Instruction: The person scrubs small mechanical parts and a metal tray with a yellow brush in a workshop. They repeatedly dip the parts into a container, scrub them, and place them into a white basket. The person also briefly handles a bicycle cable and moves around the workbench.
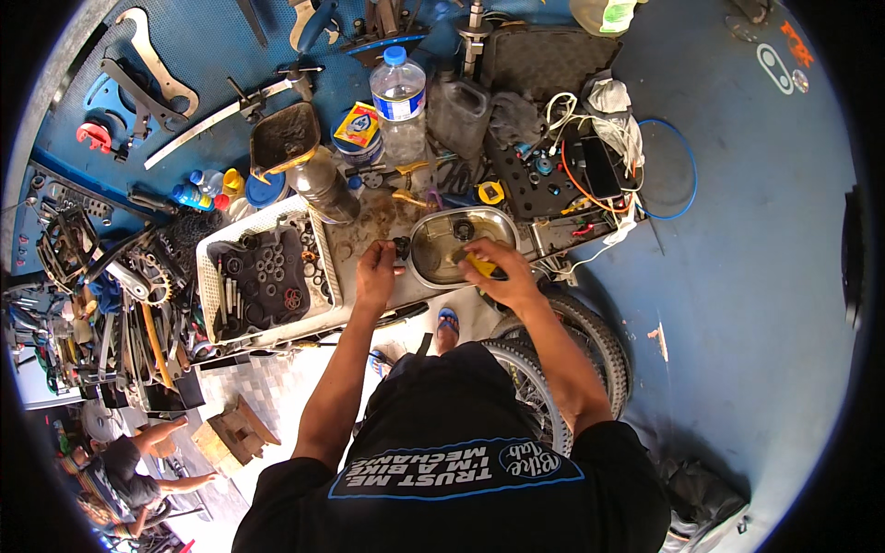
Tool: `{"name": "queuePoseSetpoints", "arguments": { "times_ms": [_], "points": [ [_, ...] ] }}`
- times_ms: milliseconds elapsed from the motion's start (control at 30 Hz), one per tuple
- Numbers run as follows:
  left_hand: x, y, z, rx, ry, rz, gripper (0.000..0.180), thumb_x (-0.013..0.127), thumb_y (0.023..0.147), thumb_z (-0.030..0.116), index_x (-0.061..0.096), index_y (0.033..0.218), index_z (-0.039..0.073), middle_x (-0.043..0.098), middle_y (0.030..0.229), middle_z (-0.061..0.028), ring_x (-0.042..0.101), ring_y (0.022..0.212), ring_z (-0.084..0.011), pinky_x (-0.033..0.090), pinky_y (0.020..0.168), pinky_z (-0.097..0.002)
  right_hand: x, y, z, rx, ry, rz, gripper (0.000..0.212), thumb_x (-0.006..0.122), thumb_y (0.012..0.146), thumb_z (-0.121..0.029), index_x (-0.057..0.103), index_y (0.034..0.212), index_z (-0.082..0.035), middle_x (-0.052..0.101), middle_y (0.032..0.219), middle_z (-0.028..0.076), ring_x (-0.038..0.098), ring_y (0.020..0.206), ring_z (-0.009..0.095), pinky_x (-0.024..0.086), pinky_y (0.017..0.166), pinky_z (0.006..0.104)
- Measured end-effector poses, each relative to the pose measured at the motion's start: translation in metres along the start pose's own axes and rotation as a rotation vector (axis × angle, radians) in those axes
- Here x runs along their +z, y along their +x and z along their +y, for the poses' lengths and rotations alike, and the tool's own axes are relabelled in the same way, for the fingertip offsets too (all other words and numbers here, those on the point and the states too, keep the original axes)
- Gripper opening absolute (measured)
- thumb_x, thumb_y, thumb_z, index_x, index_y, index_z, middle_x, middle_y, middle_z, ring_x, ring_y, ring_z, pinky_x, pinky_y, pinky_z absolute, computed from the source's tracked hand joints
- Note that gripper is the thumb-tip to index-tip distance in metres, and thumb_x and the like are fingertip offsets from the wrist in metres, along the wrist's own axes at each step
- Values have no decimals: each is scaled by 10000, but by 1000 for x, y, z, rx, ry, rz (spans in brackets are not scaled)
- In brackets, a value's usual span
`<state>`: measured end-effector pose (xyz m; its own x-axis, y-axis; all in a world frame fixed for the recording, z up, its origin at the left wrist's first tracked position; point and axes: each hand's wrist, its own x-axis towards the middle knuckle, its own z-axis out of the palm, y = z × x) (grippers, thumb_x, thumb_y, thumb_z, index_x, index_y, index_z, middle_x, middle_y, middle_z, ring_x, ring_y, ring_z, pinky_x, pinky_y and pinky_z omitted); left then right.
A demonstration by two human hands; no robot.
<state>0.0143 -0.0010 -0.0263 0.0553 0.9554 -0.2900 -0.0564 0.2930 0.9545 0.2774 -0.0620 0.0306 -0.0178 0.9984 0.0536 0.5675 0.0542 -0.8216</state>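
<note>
My left hand (pixel 375 276) is closed, pinching a small dark part (pixel 402 246) at the left rim of an oval metal tray (pixel 435 247). Across the tray's right side reaches my right hand (pixel 503 274), its fingers wrapped round a yellow-and-black handled tool (pixel 483 266). The working end of that tool cannot be made out. Shallow brownish liquid lies in the tray, and a round black part (pixel 463 229) sits toward its far side.
To the left stands a white plastic basket (pixel 334 276) of rings and small metal parts. Behind are a clear bottle (pixel 398 106), a black jug (pixel 458 115) and a yellow tape measure (pixel 490 192). Bicycle wheels (pixel 599 341) lean below the bench. Another person (pixel 124 470) sits at lower left.
</note>
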Motion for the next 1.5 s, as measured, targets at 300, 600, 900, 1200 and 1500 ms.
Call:
{"name": "queuePoseSetpoints", "arguments": {
  "times_ms": [300,600,900,1200,1500],
  "points": [
    [8,-1,-5,-19,42,-69,217,618,1092,240,697,1115,39,696,1024,-43,670,920,-142,600,776,-326,30,15,-2,-289,-160,-29,322,781,919,-349,730,1125,-107,733,968,140,696,959,317,569,797,466],
    [10,16,-10,-200,43,-46,227,613,1073,261,694,1143,61,705,1070,-46,649,968,-160,564,810,-367,-14,17,32,-49,-137,249,182,801,889,-213,780,1022,-91,753,1004,102,688,1048,293,552,896,408],
    [-23,-10,-12,-227,135,44,218,613,1072,265,702,1090,67,684,1009,-18,633,940,-145,549,783,-343,11,23,33,36,56,173,184,800,891,-197,773,1024,-72,754,1002,127,716,951,293,555,882,403],
    [-51,-32,-21,-54,268,193,282,620,1071,248,675,1023,-25,640,885,-104,600,801,-194,491,760,-377,41,31,9,44,97,-17,232,814,896,-215,763,1058,-57,742,990,146,712,974,271,556,892,394],
    [-42,-47,-22,381,783,302,223,598,1068,198,618,1053,-25,655,1039,-282,626,1118,-434,477,945,-497,50,44,-3,-90,49,-87,299,798,908,-347,772,1042,-80,747,1014,144,701,1005,330,521,980,444]
  ]
}}
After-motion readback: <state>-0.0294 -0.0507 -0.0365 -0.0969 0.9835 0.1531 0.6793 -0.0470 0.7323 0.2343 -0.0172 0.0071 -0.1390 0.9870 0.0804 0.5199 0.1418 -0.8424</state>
